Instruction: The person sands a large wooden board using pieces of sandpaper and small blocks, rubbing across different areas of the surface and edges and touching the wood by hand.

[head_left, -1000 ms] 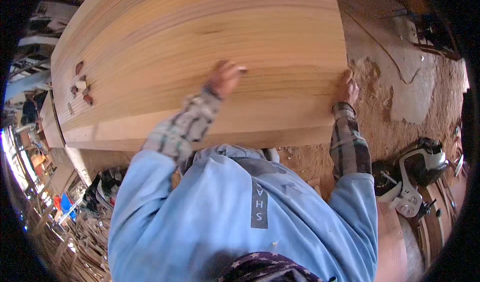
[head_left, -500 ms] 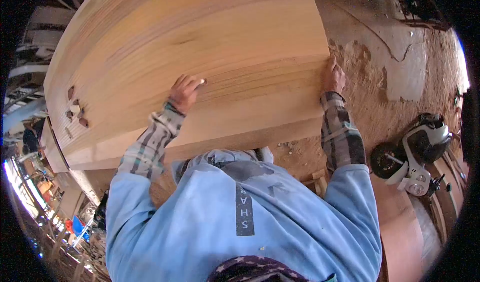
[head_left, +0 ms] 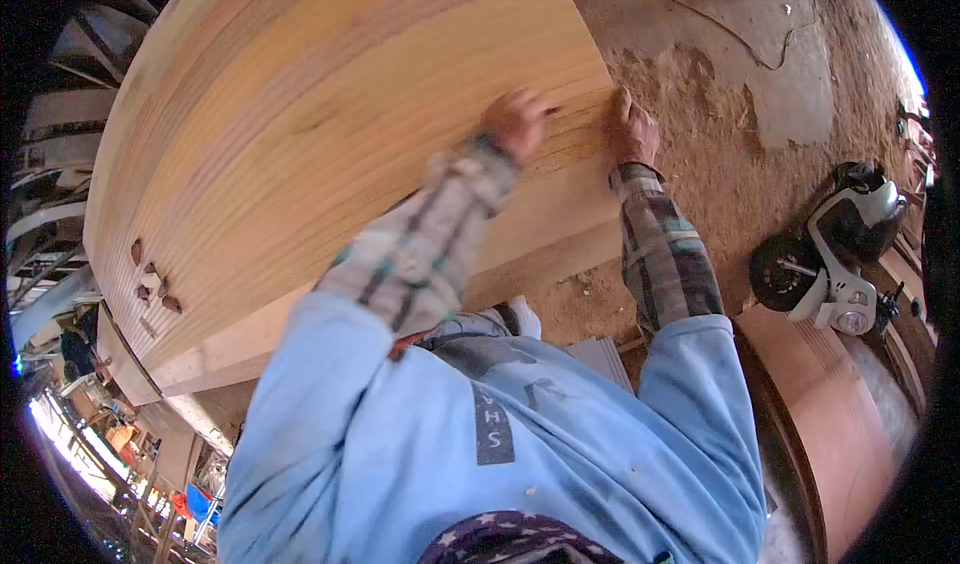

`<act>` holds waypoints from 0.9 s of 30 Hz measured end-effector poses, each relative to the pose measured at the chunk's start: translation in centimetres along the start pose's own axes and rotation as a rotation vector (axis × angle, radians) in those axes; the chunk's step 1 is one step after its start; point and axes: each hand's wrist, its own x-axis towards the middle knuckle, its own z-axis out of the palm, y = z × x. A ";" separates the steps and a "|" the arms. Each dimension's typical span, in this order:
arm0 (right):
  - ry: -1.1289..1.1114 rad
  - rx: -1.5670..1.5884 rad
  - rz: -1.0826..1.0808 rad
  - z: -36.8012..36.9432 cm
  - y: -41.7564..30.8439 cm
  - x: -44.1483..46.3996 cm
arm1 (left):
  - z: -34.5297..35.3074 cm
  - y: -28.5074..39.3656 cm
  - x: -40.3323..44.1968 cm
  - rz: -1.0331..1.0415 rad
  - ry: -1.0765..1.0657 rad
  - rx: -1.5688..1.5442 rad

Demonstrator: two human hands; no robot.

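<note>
A wide wooden board [head_left: 330, 114] with striped grain lies in front of me. My left hand [head_left: 516, 124] is over its right part, blurred, with fingers closed round a small dark-tipped object [head_left: 551, 111] that I cannot make out. At the board's right edge, my right hand [head_left: 632, 132] grips the edge near the corner. Several small dark reddish pieces [head_left: 172, 305] and a pale block [head_left: 151, 281] lie on the board's far left part.
A white and black motor scooter [head_left: 845, 289] stands at the right on the dirt floor [head_left: 690, 164]. Curved wooden planks [head_left: 815, 404] lie below it. A cord [head_left: 725, 26] runs over the floor at the upper right. Beams and clutter fill the left side.
My left hand first moved left along the board, then back right towards the right edge. My right hand stays on the edge. The view has shifted and turned.
</note>
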 end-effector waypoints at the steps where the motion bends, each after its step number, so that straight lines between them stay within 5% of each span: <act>1: 0.013 0.010 0.017 0.0 -0.2 -0.5 | -3.0 -0.5 -3.2 -0.084 -0.003 -0.020; 7: -0.110 0.044 0.097 -2.0 -2.1 -1.1 | -18.9 -3.0 -17.6 -0.452 -0.068 0.203; 11: -0.053 -0.014 0.035 -0.9 -0.7 -0.7 | -12.7 -1.9 -11.6 -0.260 -0.044 0.121; 15: -0.039 0.028 0.056 -1.0 -0.9 -0.8 | 0.9 1.0 2.4 -0.020 -0.034 -0.053; 19: 0.083 0.014 -0.023 -0.6 -1.4 -1.0 | 7.7 3.7 9.9 -0.112 -0.115 -0.009; 20: 0.193 0.042 -0.203 1.0 0.6 -0.7 | 7.8 2.9 9.0 -0.107 -0.107 -0.039; 21: 0.192 0.047 -0.210 0.5 0.4 -0.6 | 6.5 2.7 8.8 -0.098 -0.098 -0.063; 23: 0.000 0.233 0.140 -0.2 -0.5 -0.7 | 0.4 0.4 3.9 -0.223 -0.209 -0.186; 27: 0.137 0.193 0.002 -0.2 -0.9 -1.1 | -12.3 -1.7 -7.4 -0.504 -0.217 -0.015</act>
